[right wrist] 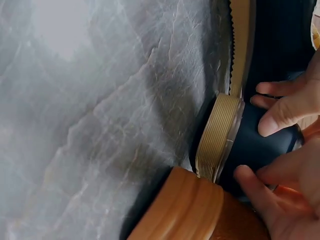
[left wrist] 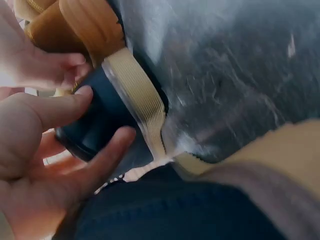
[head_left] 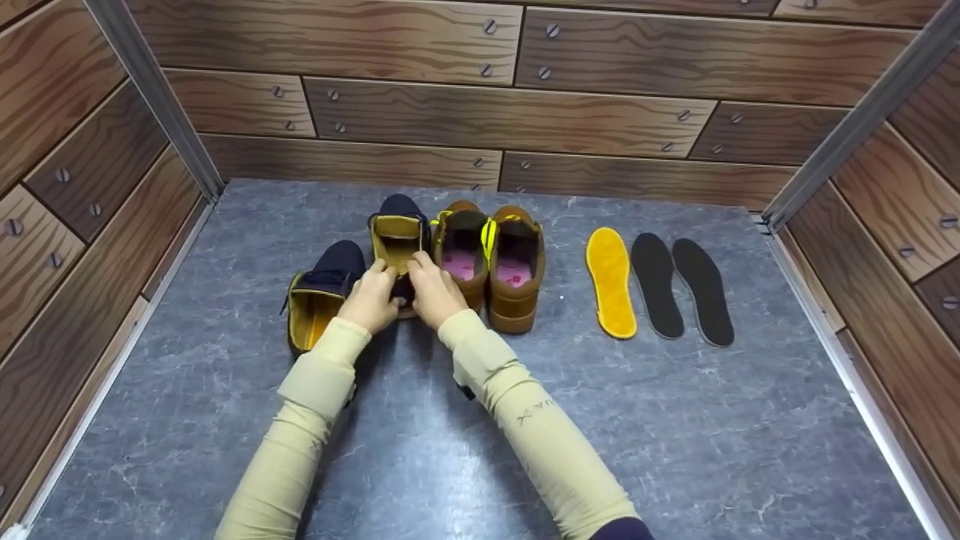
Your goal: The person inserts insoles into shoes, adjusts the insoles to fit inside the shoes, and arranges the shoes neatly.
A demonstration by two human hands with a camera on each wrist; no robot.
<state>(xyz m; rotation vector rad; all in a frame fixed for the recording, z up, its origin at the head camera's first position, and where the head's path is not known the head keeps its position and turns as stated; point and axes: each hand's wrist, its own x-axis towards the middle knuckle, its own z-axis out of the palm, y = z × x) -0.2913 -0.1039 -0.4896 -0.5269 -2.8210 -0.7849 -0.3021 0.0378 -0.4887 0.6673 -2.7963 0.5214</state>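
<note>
A navy shoe [head_left: 397, 205] with a tan lining stands in the middle of the row, toe away from me. Its dark heel [left wrist: 102, 110] shows between both hands in the left wrist view, above a ribbed tan sole [right wrist: 217, 137]. My left hand [head_left: 372, 298] grips the left part of the heel collar, fingers over the rim into the shoe. The right hand [head_left: 437, 291] holds the collar's right part in the same way, next to a brown shoe. Yellowish material [head_left: 395, 259] is visible inside the navy shoe; the fingertips inside are hidden.
Left of the hands is another navy shoe [head_left: 339, 261] with an orange-yellow inside. Two brown shoes [head_left: 513, 321] with pink insoles [head_left: 459, 262] and neon laces stand at right. A yellow insole [head_left: 611, 285] and two black insoles [head_left: 657, 285] lie farther right. Wood-patterned walls surround the grey floor.
</note>
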